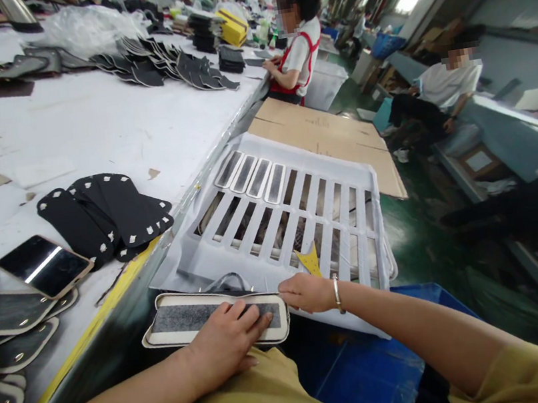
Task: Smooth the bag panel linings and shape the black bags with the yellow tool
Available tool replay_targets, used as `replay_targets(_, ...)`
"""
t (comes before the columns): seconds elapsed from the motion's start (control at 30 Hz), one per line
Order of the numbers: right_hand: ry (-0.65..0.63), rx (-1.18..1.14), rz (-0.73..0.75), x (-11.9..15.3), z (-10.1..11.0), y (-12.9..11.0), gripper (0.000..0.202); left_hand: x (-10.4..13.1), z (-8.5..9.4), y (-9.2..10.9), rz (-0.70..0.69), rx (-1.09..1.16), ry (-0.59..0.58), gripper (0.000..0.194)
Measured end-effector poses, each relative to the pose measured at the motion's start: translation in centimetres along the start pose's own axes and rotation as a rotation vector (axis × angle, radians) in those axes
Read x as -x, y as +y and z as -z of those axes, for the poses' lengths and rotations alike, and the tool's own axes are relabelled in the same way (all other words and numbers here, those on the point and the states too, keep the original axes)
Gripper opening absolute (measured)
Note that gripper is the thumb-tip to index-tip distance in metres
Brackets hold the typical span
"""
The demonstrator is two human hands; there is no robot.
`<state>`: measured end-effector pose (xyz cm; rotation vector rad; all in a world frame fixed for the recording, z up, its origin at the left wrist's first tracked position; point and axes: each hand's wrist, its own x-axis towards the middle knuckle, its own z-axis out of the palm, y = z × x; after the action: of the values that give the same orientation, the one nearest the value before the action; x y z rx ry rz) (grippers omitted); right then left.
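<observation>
A long pale panel with rounded ends and a dark grey strip (185, 317) down its middle lies across the front of my body. My left hand (230, 332) rests over its right half, fingers bent on the strip and thumb at the near edge. My right hand (307, 291) is closed at the panel's right end, pinching its far corner. Just beyond is a white slotted rack (262, 261), with several similar grey-striped pieces (259, 177) in its far row. A yellow pointed piece (310, 261) shows on the rack, beyond my right hand.
On the white table (72, 136) to the left are a phone (45, 265), fanned black pieces (123, 206) and pale-edged dark pieces (17, 312). Cardboard (322, 133) lies past the rack; a blue bin (370, 375) stands below. Two people (299, 49) are nearby, one seated at right.
</observation>
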<state>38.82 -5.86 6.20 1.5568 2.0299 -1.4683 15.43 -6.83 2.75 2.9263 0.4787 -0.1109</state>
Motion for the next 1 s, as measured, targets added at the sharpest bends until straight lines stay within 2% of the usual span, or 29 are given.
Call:
replay_targets(0.13,0.177,0.263,0.09,0.9,-0.1,-0.2,0.028,-0.2,0.0,-0.1,-0.008,0.0,-0.006,0.075)
replay_targets(0.23,0.206,0.282,0.106,1.0,-0.3,0.1,0.027,-0.3,0.1,-0.3,-0.028,0.0,-0.002,0.074)
replay_targets(0.33,0.179,0.102,0.053,0.7,-0.5,0.7,0.028,-0.3,0.1,-0.4,-0.043,-0.018,0.009,0.073)
replay_targets(0.47,0.18,-0.147,-0.063,0.6,-1.0,0.8,0.026,-0.2,0.3,-0.6,-0.066,-0.05,0.024,0.06)
replay_targets(0.57,0.174,-0.139,-0.067,0.9,-1.1,0.3,0.022,-0.2,0.4,-1.0,-0.111,-0.065,0.044,0.049)
replay_targets(0.73,0.13,-0.2,-0.087,0.5,-1.0,-0.3,0.021,-0.6,0.5,-1.5,-0.202,-0.053,0.088,0.045)
replay_targets(0.87,0.116,-0.496,-0.119,0.0,-1.8,0.5,0.028,-0.5,0.4,-1.6,-0.226,-0.057,0.132,0.042)
replay_targets(1.0,0.086,-0.798,-0.209,0.4,-4.1,1.4,0.042,-0.2,0.1,-1.7,-0.236,-0.061,0.151,0.043)
